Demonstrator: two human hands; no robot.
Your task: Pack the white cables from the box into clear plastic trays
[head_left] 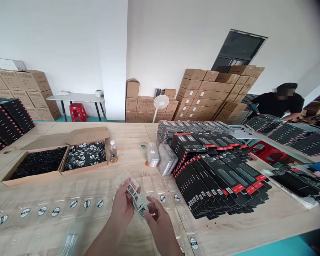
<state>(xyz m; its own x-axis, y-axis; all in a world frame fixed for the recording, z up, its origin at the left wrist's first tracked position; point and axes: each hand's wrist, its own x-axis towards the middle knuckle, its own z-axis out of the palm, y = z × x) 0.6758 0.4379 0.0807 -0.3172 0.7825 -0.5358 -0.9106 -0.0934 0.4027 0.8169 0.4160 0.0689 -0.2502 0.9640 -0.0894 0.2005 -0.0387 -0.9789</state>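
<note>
Head view: our left hand (pixel 124 205) pinches a clear plastic insert (pixel 125 179) holding a pale coiled cable (pixel 138 205) above the tabletop (pixel 256 227); our right hand (pixel 159 215) is at the cable, its grip unclear, and a slack pinch could drop both

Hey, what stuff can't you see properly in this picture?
Head view:
- Part of the pale green coiled cable: hidden by the left hand and right hand.
- Words on the black-and-red cardboard boxes: too small.
- Dark object held by the black-shirted co-worker: too small.
- Left forearm: cut off by the bottom edge.
</note>
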